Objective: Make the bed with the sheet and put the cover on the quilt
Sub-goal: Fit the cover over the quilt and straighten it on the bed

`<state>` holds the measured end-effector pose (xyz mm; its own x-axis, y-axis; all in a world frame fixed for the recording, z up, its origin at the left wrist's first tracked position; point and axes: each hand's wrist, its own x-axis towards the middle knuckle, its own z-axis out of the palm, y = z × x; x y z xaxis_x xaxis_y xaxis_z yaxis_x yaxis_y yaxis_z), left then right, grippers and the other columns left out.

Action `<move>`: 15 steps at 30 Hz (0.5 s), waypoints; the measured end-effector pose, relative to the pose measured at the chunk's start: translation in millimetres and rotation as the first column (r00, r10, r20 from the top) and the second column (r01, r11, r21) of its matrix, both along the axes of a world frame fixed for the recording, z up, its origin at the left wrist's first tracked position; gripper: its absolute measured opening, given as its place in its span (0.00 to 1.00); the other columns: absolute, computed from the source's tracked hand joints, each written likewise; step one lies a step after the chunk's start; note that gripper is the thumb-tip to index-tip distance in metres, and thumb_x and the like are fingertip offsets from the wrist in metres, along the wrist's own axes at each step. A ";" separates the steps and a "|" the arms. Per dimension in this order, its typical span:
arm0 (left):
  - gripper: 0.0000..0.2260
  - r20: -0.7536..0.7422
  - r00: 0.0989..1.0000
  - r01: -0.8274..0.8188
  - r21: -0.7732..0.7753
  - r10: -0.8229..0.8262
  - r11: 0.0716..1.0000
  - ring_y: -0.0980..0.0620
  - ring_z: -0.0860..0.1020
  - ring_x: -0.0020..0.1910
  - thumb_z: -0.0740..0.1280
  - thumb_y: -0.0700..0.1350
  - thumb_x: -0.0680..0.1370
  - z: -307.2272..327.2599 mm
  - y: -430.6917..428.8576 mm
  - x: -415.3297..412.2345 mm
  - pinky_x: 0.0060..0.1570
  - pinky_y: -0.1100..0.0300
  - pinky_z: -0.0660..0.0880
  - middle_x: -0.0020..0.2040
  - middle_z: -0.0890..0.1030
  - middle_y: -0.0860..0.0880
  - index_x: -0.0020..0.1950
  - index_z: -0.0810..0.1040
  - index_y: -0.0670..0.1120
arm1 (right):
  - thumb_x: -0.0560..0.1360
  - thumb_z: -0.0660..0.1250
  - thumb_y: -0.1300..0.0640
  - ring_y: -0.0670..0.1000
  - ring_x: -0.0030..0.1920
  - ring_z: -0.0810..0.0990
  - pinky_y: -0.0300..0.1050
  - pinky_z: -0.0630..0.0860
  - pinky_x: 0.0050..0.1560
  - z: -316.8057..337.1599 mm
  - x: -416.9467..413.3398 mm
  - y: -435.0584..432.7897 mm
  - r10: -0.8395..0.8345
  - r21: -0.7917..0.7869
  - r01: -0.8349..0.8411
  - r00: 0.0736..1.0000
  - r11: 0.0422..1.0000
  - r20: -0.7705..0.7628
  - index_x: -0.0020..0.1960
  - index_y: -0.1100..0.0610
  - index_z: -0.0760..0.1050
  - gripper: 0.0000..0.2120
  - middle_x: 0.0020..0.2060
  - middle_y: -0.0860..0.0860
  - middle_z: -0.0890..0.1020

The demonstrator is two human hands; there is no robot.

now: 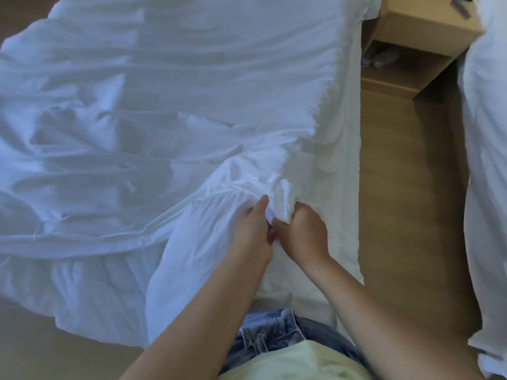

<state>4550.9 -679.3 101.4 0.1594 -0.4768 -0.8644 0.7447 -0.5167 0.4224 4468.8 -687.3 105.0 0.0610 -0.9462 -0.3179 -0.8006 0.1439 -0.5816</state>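
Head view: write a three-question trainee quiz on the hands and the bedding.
1. True or false: the left hand and the right hand both grip the white fabric.
2. Seen from the person, the wooden nightstand stands where relative to the bed? A) to its left B) to its right C) on top of it
3. Short answer: over which side of the bed does the crumpled quilt spill, as the person sees it?
Key: 1 true; 2 B; 3 left.
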 end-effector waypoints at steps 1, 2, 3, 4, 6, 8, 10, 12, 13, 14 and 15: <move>0.11 -0.037 0.999 0.000 -0.005 0.000 1.000 0.58 0.75 0.26 0.66 0.51 0.77 2.1 -4.1 -1.5 0.25 0.66 0.70 0.35 0.77 0.51 0.53 0.78 0.45 | 0.71 0.62 0.42 0.55 0.40 0.79 0.44 0.68 0.36 -3.1 -0.1 0.9 0.048 -0.040 -0.051 0.996 0.998 -0.075 0.41 0.57 0.75 0.17 0.39 0.52 0.79; 0.15 -0.054 0.998 0.019 -0.005 -0.020 1.000 0.58 0.74 0.24 0.67 0.53 0.76 3.2 -6.6 -1.5 0.22 0.68 0.69 0.35 0.77 0.50 0.56 0.79 0.44 | 0.73 0.64 0.46 0.57 0.43 0.78 0.44 0.67 0.36 -3.3 0.1 1.4 0.086 -0.067 -0.098 0.984 0.993 -0.159 0.48 0.59 0.75 0.16 0.45 0.54 0.78; 0.19 -0.070 0.996 0.057 -0.013 -0.058 0.998 0.57 0.74 0.25 0.68 0.57 0.74 3.8 -8.0 -0.3 0.23 0.67 0.70 0.36 0.78 0.49 0.56 0.79 0.43 | 0.74 0.65 0.49 0.57 0.45 0.78 0.44 0.65 0.34 -3.0 1.1 1.0 0.110 -0.080 -0.133 0.965 0.988 -0.237 0.54 0.61 0.72 0.16 0.49 0.55 0.75; 0.23 -0.073 0.989 0.124 -0.031 -0.126 0.992 0.56 0.75 0.29 0.68 0.61 0.72 4.5 -9.3 0.6 0.28 0.65 0.72 0.39 0.78 0.48 0.55 0.79 0.42 | 0.74 0.66 0.51 0.57 0.46 0.78 0.44 0.65 0.32 -2.0 1.5 0.6 0.124 -0.084 -0.155 0.946 0.984 -0.299 0.59 0.62 0.68 0.19 0.53 0.55 0.73; 0.27 0.012 0.955 0.296 -0.058 -0.296 0.953 0.53 0.78 0.42 0.68 0.64 0.69 7.4 -7.7 -1.3 0.45 0.61 0.76 0.44 0.80 0.49 0.54 0.79 0.42 | 0.75 0.65 0.51 0.56 0.49 0.78 0.43 0.69 0.34 2.5 3.7 2.0 0.120 -0.099 -0.159 0.938 0.982 -0.325 0.65 0.61 0.62 0.24 0.56 0.55 0.69; 0.22 0.188 0.891 0.426 -0.040 -0.412 0.904 0.53 0.79 0.51 0.71 0.61 0.69 9.0 -4.6 -5.6 0.55 0.58 0.74 0.48 0.83 0.49 0.52 0.80 0.44 | 0.76 0.63 0.51 0.54 0.51 0.76 0.44 0.72 0.41 4.9 5.6 6.1 0.104 -0.131 -0.136 0.968 0.982 -0.229 0.64 0.59 0.62 0.21 0.55 0.54 0.68; 0.19 0.289 0.839 0.480 0.003 -0.460 0.877 0.49 0.82 0.48 0.74 0.55 0.68 10.3 -7.7 -2.9 0.53 0.55 0.77 0.45 0.84 0.45 0.50 0.80 0.42 | 0.75 0.64 0.54 0.52 0.56 0.72 0.41 0.72 0.48 3.0 1.9 17.1 0.187 -0.137 -0.195 0.980 0.971 -0.070 0.64 0.59 0.63 0.20 0.57 0.53 0.67; 0.19 0.292 0.809 0.523 0.037 -0.510 0.852 0.44 0.83 0.45 0.76 0.50 0.67 8.6 -14.7 5.1 0.52 0.52 0.79 0.43 0.84 0.41 0.50 0.80 0.38 | 0.73 0.67 0.57 0.48 0.67 0.63 0.38 0.67 0.62 -0.2 -8.7 29.9 0.274 -0.058 -0.267 0.943 0.962 0.189 0.72 0.57 0.58 0.31 0.65 0.51 0.61; 0.15 0.285 0.809 0.526 0.040 -0.514 0.849 0.45 0.82 0.43 0.76 0.46 0.67 6.6 -18.5 8.8 0.50 0.53 0.78 0.41 0.83 0.42 0.47 0.80 0.38 | 0.72 0.68 0.58 0.44 0.70 0.58 0.36 0.61 0.67 -0.2 -14.5 35.3 0.269 0.002 -0.287 0.900 0.958 0.343 0.74 0.54 0.56 0.35 0.69 0.47 0.57; 0.09 0.295 0.805 0.528 0.041 -0.515 0.848 0.45 0.81 0.40 0.74 0.42 0.69 5.0 -20.9 10.9 0.47 0.54 0.77 0.37 0.82 0.43 0.42 0.79 0.38 | 0.72 0.68 0.58 0.40 0.71 0.57 0.35 0.59 0.69 -1.2 -20.9 39.5 0.225 0.048 -0.278 0.856 0.959 0.466 0.74 0.52 0.57 0.34 0.70 0.44 0.57; 0.05 0.314 0.794 0.535 0.047 -0.521 0.843 0.46 0.79 0.37 0.72 0.39 0.70 5.7 -21.7 11.3 0.44 0.55 0.76 0.34 0.80 0.45 0.39 0.77 0.40 | 0.71 0.67 0.57 0.38 0.70 0.60 0.36 0.61 0.68 -2.6 -27.5 41.4 0.148 0.078 -0.226 0.824 0.971 0.547 0.71 0.51 0.63 0.29 0.70 0.43 0.62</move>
